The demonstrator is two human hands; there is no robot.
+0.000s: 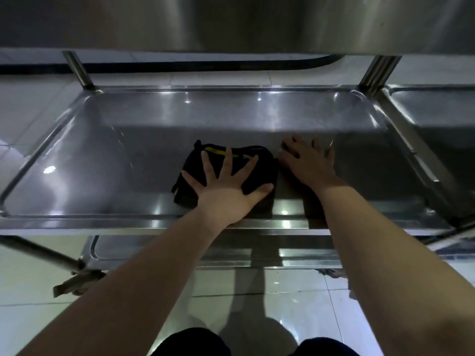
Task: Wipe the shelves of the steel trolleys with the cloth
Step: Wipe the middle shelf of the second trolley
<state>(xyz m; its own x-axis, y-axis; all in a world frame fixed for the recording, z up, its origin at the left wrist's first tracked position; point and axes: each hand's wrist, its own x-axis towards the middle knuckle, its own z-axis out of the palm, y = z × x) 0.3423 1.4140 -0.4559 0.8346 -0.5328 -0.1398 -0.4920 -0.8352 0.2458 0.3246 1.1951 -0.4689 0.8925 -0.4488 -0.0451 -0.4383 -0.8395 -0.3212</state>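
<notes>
A folded black cloth (259, 163) with a yellow stripe lies on the middle shelf (102, 155) of a steel trolley, near the shelf's front edge. My left hand (226, 186) presses flat on the cloth with its fingers spread wide. My right hand (305, 160) lies flat on the bare steel just to the right of the cloth, fingers straight and spread, in the shadow of the upper shelf.
The upper shelf (257, 21) overhangs the top of the view. Corner posts rise at the back left (78, 70) and back right (377, 70). A second trolley's shelf (437, 111) adjoins on the right. A lower shelf (231, 253) and pale floor tiles lie below.
</notes>
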